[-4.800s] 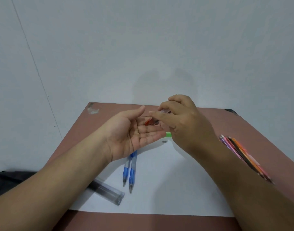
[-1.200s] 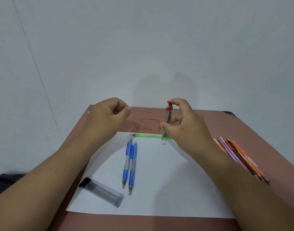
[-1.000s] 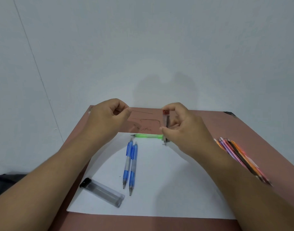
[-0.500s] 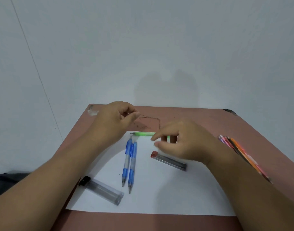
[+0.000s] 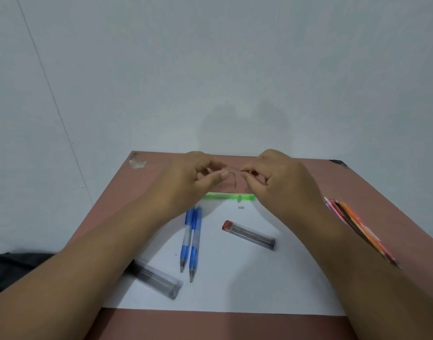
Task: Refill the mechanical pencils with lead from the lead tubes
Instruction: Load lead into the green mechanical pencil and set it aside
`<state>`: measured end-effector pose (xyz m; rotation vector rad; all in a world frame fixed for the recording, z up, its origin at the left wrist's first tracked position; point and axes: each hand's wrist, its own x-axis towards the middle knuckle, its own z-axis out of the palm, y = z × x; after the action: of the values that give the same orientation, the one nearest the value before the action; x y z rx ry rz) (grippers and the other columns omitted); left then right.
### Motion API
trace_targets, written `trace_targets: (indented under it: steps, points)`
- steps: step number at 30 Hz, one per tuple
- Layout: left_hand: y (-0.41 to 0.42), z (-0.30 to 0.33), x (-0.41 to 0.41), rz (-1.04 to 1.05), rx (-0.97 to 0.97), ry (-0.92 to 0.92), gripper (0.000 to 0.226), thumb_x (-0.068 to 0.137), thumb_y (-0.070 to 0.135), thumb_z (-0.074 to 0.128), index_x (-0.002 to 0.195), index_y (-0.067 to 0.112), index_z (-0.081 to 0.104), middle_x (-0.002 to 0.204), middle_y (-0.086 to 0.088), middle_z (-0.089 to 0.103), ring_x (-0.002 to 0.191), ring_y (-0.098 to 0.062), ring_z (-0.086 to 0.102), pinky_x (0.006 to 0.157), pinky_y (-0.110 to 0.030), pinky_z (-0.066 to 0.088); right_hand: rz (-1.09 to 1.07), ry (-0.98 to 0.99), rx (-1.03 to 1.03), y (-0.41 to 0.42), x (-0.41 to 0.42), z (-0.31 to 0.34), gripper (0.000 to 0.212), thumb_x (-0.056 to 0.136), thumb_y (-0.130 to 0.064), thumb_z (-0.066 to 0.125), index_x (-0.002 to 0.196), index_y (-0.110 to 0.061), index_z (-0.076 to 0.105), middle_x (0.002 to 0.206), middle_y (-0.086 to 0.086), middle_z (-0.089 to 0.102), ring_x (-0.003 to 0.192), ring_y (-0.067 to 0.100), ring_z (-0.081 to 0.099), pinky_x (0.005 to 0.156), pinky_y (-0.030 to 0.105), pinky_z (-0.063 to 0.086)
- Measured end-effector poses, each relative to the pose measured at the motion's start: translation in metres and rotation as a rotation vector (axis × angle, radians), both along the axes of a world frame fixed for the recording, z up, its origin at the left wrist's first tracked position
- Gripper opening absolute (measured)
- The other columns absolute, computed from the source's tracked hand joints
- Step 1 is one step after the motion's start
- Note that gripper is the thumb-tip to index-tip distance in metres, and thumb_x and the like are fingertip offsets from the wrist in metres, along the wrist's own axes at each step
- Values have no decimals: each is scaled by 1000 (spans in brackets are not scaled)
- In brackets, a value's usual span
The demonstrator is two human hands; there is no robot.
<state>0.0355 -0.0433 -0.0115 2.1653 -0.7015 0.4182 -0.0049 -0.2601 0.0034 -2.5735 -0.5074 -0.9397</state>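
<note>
Brown table (image 5: 308, 173) against pale wall (image 5: 210, 69)

brown table (image 5: 308, 173) bearing white paper (image 5: 235, 278)

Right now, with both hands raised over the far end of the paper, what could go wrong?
1. The right hand appears to pinch a thin lead by the left hand; it could snap or drop onto the brown table, where it would be hard to spot.
2. The red-capped lead tube lies under the right forearm; lowering the arm could roll it.
3. A tiny white piece beside the green pencil could be brushed away.
</note>
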Motion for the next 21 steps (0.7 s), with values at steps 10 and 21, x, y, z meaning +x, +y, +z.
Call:
trace_targets:
  steps: [10, 21]
  points:
    - [-10, -9, 14, 119, 402, 133, 18, 93, 40, 66, 105, 34, 78, 97, 18, 68, 91, -6, 62, 83, -32, 55, -35, -62, 135, -3, 2, 1, 8, 91, -16, 74, 93, -18, 81, 82, -5, 66, 73, 12, 61, 69, 34, 55]
    - [1, -14, 21, 159, 165, 139, 6, 94, 36, 68, 91, 37, 73, 81, 20, 69, 76, -4, 62, 73, -39, 58, -43, 111, 495, -9, 4, 3, 19, 89, -18, 74, 81, -35, 76, 76, -20, 72, 76, -2, 68, 67, 12, 50]
